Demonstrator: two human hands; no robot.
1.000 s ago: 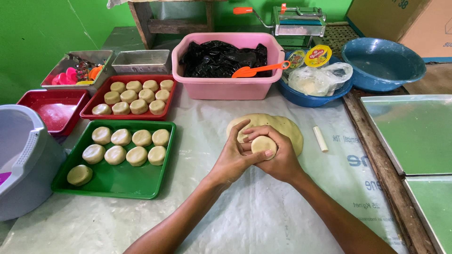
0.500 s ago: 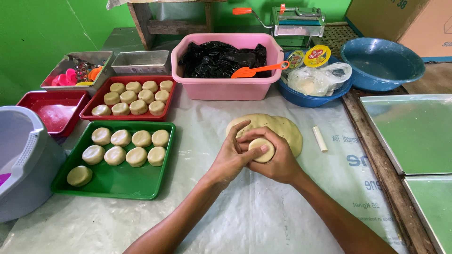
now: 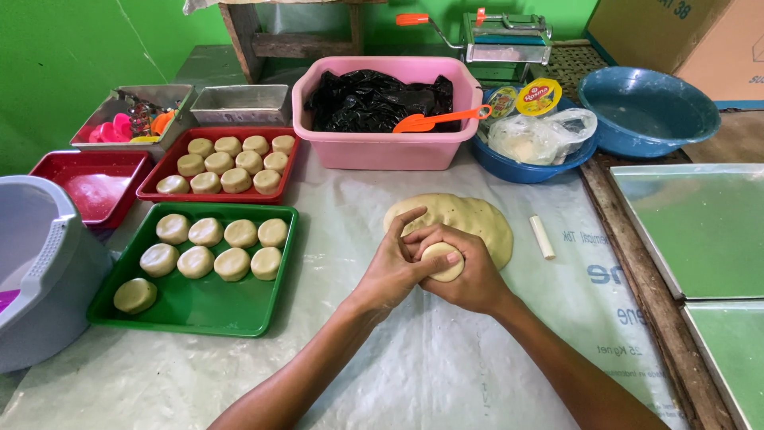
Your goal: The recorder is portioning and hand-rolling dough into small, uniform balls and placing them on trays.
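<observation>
Covering the table [image 3: 446, 374], pale plastic sheet; green walls [image 3: 72, 72].

Bright, even light; soft faint shadows; sharp focus; wide-angle bending at edges.

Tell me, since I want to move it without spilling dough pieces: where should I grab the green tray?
Grip the green tray by its raised rim on the two short sides, coming from left and right at once. It lies flat, the dough pieces sit loose in its far half, and the near part is bare, so a level two-handed lift looks safest.
</observation>
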